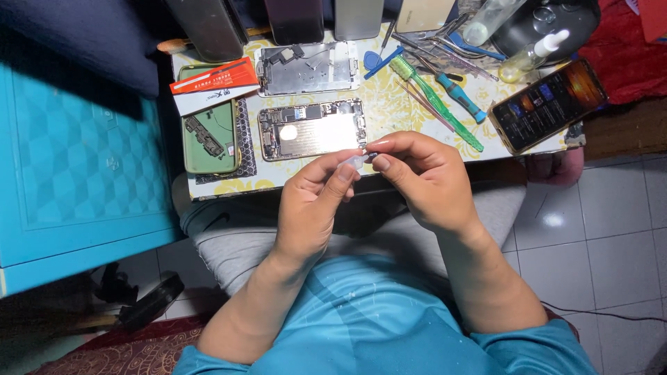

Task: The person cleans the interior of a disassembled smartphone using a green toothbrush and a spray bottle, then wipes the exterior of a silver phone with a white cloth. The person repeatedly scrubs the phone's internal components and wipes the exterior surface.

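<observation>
My left hand [313,205] and my right hand [420,173] meet above my lap at the front edge of a small work table [379,104]. Between the fingertips of both hands is a small whitish translucent piece [357,162], with a tiny dark part at the right thumb tip. Just beyond the fingers lies an opened phone body [310,130] with its bare metal inside showing. A second opened phone frame [308,68] lies behind it.
A green phone back [208,142] on a dark mat and a red-and-white box [214,85] lie at the left. A green toothbrush [434,104], a blue-handled screwdriver [458,94], tweezers, small bottles [531,55] and a lit phone [547,104] lie at the right. A blue cabinet [76,160] stands on the left.
</observation>
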